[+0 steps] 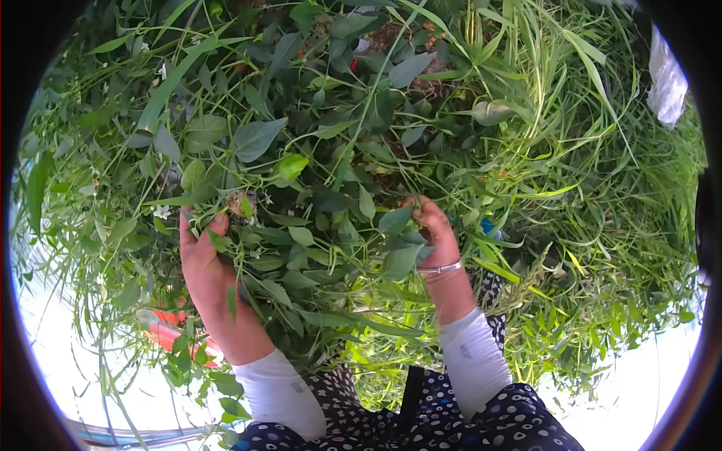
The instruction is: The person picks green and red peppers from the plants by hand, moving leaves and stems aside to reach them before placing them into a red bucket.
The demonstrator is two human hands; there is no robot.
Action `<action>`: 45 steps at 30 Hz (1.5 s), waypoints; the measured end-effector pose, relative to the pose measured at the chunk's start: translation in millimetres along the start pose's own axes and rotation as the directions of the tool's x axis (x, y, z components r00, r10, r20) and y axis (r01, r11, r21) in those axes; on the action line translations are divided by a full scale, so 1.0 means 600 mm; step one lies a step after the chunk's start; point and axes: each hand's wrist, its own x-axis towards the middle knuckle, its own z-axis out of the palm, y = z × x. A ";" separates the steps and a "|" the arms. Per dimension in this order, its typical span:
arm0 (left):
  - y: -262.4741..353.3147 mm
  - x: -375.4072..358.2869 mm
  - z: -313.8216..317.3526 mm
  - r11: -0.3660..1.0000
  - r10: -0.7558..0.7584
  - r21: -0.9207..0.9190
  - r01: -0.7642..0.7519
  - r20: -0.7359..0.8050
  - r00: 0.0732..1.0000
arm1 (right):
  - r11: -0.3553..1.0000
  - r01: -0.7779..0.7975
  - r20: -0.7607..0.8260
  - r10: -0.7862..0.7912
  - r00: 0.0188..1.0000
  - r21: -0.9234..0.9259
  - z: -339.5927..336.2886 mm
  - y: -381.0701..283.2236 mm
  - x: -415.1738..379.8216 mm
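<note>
Leafy green plants [301, 233] fill the middle of the scene, their dark, pointed leaves and thin stems crowding the space between the two hands and spreading beyond them. The left hand [207, 259] reaches into their left side, thumb and forefinger set apart at the leaves — the fingertips are partly covered, so I cannot tell whether they pinch anything. The right hand [438, 234] is at their right side, its fingers curled and drawn in beside a thin stem; leaves cover part of it, and I cannot tell whether the stem is gripped.

Around the hands, small white flowers [162, 212] show to the left, and a bright yellow-green leaf [292, 166] stands out a little farther off. Tiny red spots [353, 65] show among the far leaves, near a patch of brown ground [432, 66]. A thin bracelet [440, 267] circles the right wrist, and just right of it lies something blue, mostly hidden.

Long grass [579, 150] covers the right side, with a crumpled white thing [668, 83] at the far right. On the near left sits a red container [169, 331], partly behind stems. Nearest are white sleeves [278, 395] and dark, dotted clothing [496, 421].
</note>
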 end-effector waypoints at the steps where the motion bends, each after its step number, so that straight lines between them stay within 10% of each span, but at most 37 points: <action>1: 0.005 -0.002 0.001 1.000 0.006 0.003 -0.006 -0.002 1.000 | 1.000 -0.001 0.005 0.001 1.000 0.004 0.004 0.004 0.001; 4: 0.015 -0.010 0.016 0.995 -0.076 -0.063 0.073 -0.043 0.996 | 0.994 0.065 -0.135 -0.053 0.989 0.090 0.005 0.020 -0.006; 6: 0.013 -0.010 0.016 0.996 -0.069 -0.067 0.066 -0.049 0.996 | 0.977 0.127 -0.053 -0.137 0.989 -0.169 -0.011 0.034 -0.015; 8: 0.011 -0.008 0.014 0.996 -0.065 -0.062 0.061 -0.062 0.996 | 0.989 0.142 0.075 -0.140 0.987 -0.027 -0.022 0.033 -0.027; 10: 0.010 -0.006 0.013 0.997 -0.062 -0.060 0.057 -0.073 0.995 | 0.976 -0.203 -0.051 0.200 0.978 -0.076 -0.018 0.012 -0.043; 20: 0.006 0.005 -0.002 0.993 -0.058 -0.099 0.058 0.005 0.998 | 0.970 -0.206 0.211 0.229 0.950 -0.127 -0.006 -0.020 -0.152; 24: 0.011 -0.003 0.007 0.987 -0.089 -0.138 0.087 -0.007 0.996 | 0.961 0.165 0.130 -0.139 0.982 -0.221 0.017 -0.088 -0.117; 29: 0.021 -0.016 0.032 0.979 -0.099 -0.180 0.092 -0.033 0.994 | 0.665 0.419 0.093 -0.467 0.879 -0.618 0.109 -0.163 0.131; 32: 0.024 -0.024 0.039 0.973 -0.111 -0.207 0.101 -0.036 0.993 | 0.386 0.228 0.083 -0.358 0.930 -0.894 0.086 -0.165 0.267; 34: 0.022 -0.021 0.043 0.971 -0.094 -0.222 0.088 -0.015 0.995 | -0.147 0.112 0.121 -0.049 0.992 -0.983 0.110 -0.159 0.287; 37: 0.023 -0.024 0.045 0.967 -0.122 -0.227 0.114 -0.022 0.992 | 0.034 0.000 0.005 0.148 0.989 -0.999 0.153 -0.168 0.250; 41: 0.024 -0.027 0.047 0.965 -0.124 -0.235 0.120 -0.002 0.992 | 0.316 -0.095 -0.086 0.042 0.995 -0.944 0.112 -0.141 0.256; 43: 0.027 -0.028 0.051 0.968 -0.130 -0.223 0.118 -0.037 0.991 | 0.694 0.116 0.085 -0.079 0.993 -0.710 0.090 -0.132 0.245; 45: 0.030 -0.031 0.056 0.967 -0.136 -0.224 0.124 -0.039 0.990 | 0.680 0.178 0.132 -0.120 0.984 -0.711 0.082 -0.127 0.223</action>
